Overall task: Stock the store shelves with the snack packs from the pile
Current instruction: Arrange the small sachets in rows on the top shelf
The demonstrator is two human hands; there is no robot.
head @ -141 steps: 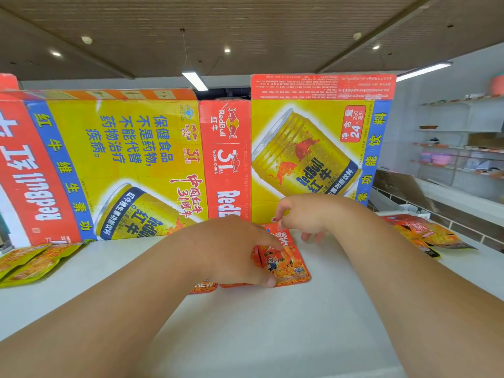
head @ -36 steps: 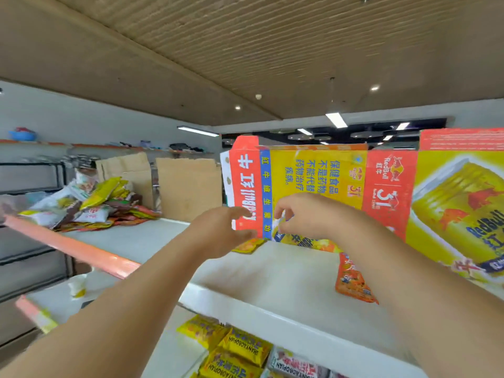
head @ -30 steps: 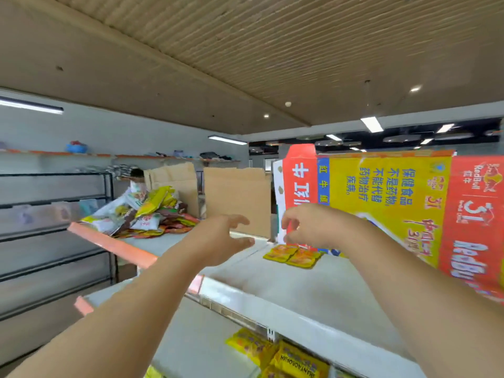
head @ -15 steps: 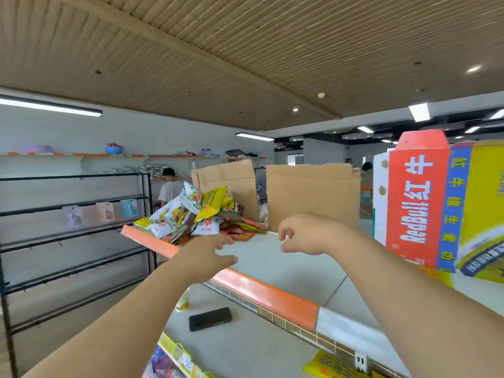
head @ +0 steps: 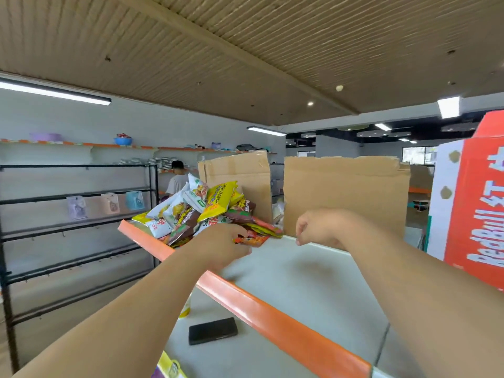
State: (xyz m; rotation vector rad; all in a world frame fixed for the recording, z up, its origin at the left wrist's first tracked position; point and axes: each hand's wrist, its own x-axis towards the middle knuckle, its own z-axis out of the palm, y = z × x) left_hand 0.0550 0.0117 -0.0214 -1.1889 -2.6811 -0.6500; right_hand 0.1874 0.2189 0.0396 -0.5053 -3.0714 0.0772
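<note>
A pile of snack packs (head: 201, 208) in yellow, white and brown wrappers lies at the far left end of the white top shelf (head: 300, 274). My left hand (head: 221, 246) is at the pile's near edge, its fingertips on a red-orange snack pack (head: 255, 239) that lies flat on the shelf. Whether the fingers grip that pack is unclear. My right hand (head: 319, 227) hovers just right of the pile above the shelf, loosely curled with nothing in it.
An orange rail (head: 272, 312) edges the top shelf. Two cardboard sheets (head: 343, 192) stand behind the pile. A Red Bull carton (head: 474, 208) stands at the right. A black phone (head: 212, 330) lies on the lower shelf. A black wire rack (head: 76, 214) stands left; a person (head: 177, 178) is far behind.
My view has swung left from the Red Bull cartons to the pile. Both hands moved forward; my left hand has reached the pile's edge and touches the red-orange pack.
</note>
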